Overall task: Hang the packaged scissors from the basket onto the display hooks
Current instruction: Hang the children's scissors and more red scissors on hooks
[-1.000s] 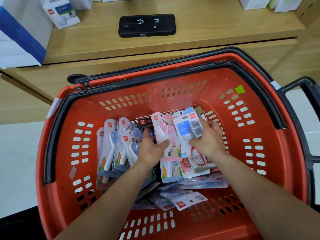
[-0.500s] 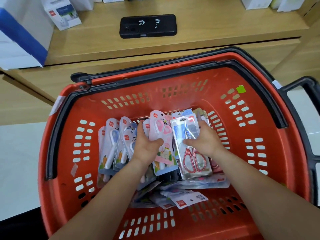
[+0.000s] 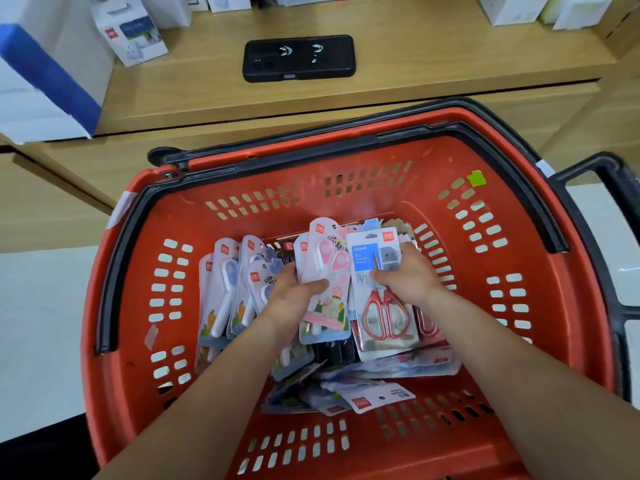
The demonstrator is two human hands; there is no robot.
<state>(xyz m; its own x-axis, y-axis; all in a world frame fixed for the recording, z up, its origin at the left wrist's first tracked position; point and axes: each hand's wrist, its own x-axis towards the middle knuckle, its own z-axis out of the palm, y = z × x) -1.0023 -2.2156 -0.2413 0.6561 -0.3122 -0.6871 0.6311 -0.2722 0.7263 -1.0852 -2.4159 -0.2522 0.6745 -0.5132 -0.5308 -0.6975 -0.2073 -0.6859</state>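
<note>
A red plastic basket (image 3: 450, 306) with black handles holds several packaged scissors. My left hand (image 3: 292, 297) grips a pack of pink scissors (image 3: 327, 271), thumb across its front. My right hand (image 3: 405, 275) pinches a pack of red-handled scissors (image 3: 382, 313) with a blue label, standing upright against more packs behind it. Blue-and-white scissor packs (image 3: 235, 289) stand in a row to the left. Other packs (image 3: 367, 396) lie flat on the basket floor. No display hooks are in view.
Beyond the basket runs a wooden shelf (image 3: 415, 84) with a black phone (image 3: 299, 57) lying on it. White product boxes (image 3: 131, 36) stand at the shelf's back left and right. Pale floor shows on both sides of the basket.
Both hands have lifted their packs a little higher in the basket. The red-handled pack now stands more upright with its blue label showing. The camera has tilted slightly.
</note>
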